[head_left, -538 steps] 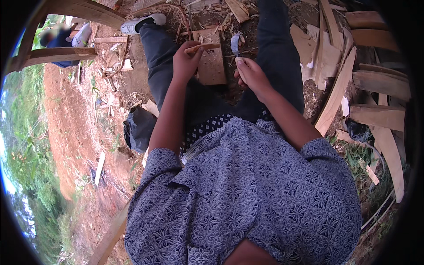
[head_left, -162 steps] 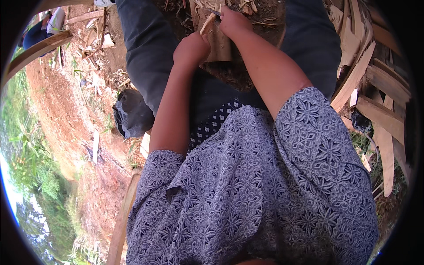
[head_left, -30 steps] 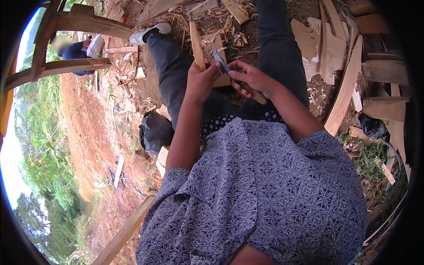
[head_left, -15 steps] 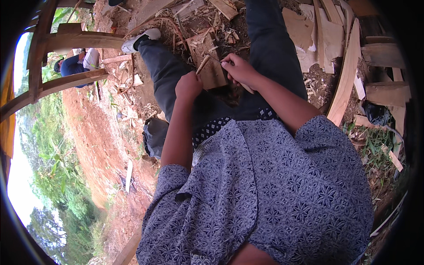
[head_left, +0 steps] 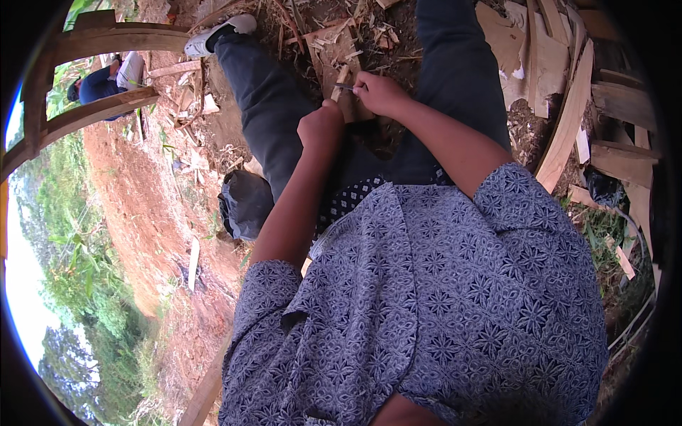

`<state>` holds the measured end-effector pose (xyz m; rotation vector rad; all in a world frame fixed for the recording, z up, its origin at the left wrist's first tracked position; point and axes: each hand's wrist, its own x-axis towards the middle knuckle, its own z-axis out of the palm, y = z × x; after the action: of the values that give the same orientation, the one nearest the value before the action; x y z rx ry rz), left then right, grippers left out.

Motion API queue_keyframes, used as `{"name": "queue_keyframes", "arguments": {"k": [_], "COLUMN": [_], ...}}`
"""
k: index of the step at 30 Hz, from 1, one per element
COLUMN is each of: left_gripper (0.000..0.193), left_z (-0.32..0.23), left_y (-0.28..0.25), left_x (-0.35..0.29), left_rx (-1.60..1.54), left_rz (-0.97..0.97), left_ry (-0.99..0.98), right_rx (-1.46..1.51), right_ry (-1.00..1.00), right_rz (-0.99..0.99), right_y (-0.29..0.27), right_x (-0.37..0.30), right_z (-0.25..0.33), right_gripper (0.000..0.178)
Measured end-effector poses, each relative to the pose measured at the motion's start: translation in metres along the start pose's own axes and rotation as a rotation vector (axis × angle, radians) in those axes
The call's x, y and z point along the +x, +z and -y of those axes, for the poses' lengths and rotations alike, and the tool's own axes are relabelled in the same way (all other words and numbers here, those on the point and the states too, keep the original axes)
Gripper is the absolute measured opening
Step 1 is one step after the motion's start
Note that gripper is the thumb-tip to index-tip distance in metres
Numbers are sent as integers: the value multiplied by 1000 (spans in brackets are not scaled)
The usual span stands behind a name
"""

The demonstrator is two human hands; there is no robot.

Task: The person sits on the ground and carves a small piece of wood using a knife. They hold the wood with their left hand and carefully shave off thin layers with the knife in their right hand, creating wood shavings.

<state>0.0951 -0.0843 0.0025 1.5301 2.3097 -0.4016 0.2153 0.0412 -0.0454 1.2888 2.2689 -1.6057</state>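
My left hand (head_left: 322, 128) is closed around the lower end of a short pale wooden stick (head_left: 342, 75), which points up and away between my knees. My right hand (head_left: 381, 93) grips a knife (head_left: 345, 86). Its thin blade lies across the stick, just beyond my left fist. The knife's handle is mostly hidden in my right fingers. Below both hands a flat wooden board (head_left: 347, 108) rests on the ground between my legs, partly covered by them.
Wood shavings (head_left: 384, 35) litter the ground ahead. Long planks (head_left: 568, 113) and boards (head_left: 625, 106) lie on the right. A dark bag-like bundle (head_left: 245, 204) sits beside my left thigh. Farther left, another person (head_left: 99, 84) is bent over beyond curved wooden beams (head_left: 106, 110).
My right hand has shifted up and left, bringing the knife blade across the stick. My left hand has moved slightly right with the stick. The whole view has shifted a little.
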Motion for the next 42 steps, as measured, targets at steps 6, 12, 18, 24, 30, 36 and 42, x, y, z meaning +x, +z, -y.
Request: {"name": "queue_keyframes", "arguments": {"k": [6,12,18,24,30,36,42], "left_gripper": [11,14,20,21,18,18,23], "left_z": [-1,4,8,9,6,1,8], "left_y": [-7,-9,-16,-14,-10,-10,-26], "left_x": [1,16,11,15,11,12,20], "left_rx": [-29,-75,-155,-193,-155,-151,-225], "left_rz": [63,44,97,110,52,108,170], "left_ry": [-44,-83,-112,-142,-108,-128,-177], "right_rx": [-143,-168,-119,-106,-199,-201,-34], "right_ry": [81,127,99,69,96,240,131], "right_rz": [-31,-109,-75,-38,-70,-223,-49], "right_y": [2,19,15,7,8,33,9], "right_x": [-5,16,14,3,10,62,53], "right_z": [20,32,31,32,32,27,4], "right_gripper": [19,19,18,16,17,20,21]}}
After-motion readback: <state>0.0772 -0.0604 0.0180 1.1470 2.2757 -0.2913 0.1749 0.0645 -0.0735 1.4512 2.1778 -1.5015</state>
